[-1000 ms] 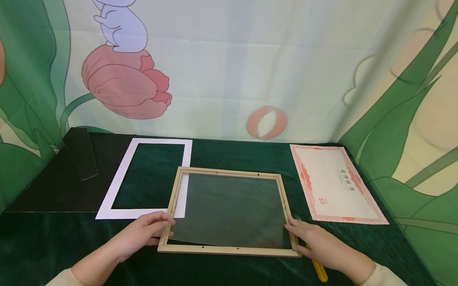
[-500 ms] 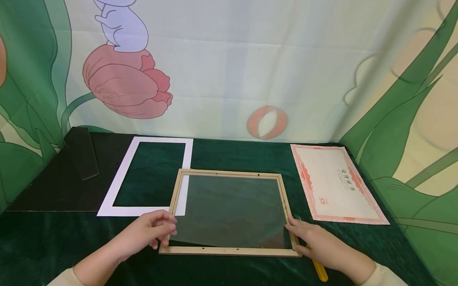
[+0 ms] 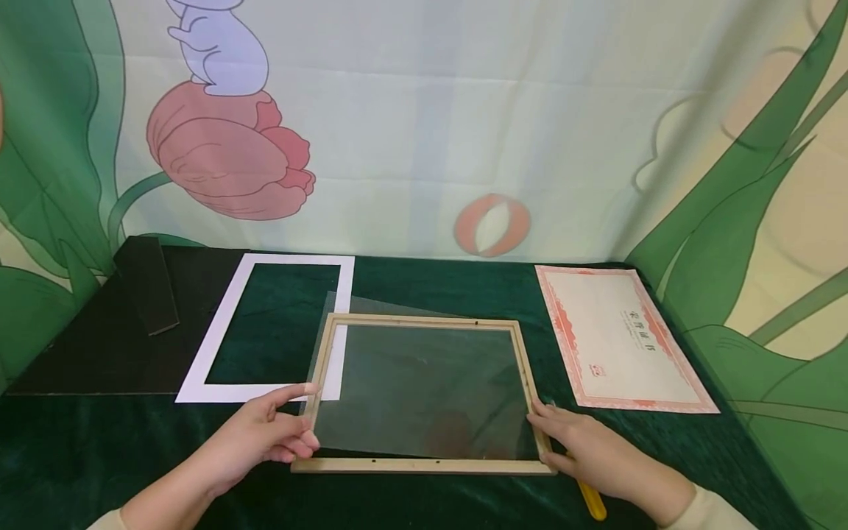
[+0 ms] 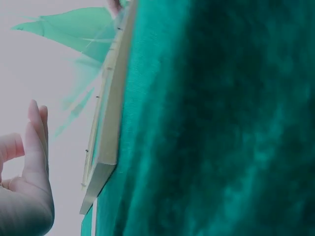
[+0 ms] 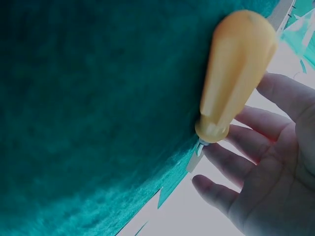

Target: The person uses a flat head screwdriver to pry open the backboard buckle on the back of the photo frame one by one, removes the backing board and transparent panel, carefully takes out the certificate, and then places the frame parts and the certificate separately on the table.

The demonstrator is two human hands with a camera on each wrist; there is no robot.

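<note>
A light wooden picture frame [image 3: 424, 466] lies flat on the green cloth, screw-like dark spots along its rails. The clear sheet [image 3: 424, 397] over it is tilted, its far left corner raised past the frame. At its left edge, my left hand [image 3: 268, 434] appears to pinch the sheet; the exact contact is hard to see. My right hand [image 3: 586, 445] rests on the frame's right side with fingers spread loosely. Under that hand lies a screwdriver [image 5: 236, 69] with a yellow handle; in the head view only the handle end [image 3: 592, 502] shows.
A white mat board [image 3: 228, 316] lies behind the frame at left, partly seen through the sheet. Beyond it is a black backing board [image 3: 73, 346] with a stand leg [image 3: 149, 287]. A red-bordered certificate [image 3: 616, 338] lies at right. A printed curtain [image 3: 397, 132] hangs behind.
The clear sheet has risen out of the frame on its left side, with its far left corner showing above the rail. My left hand's fingers have shifted at that edge. The right hand stays put.
</note>
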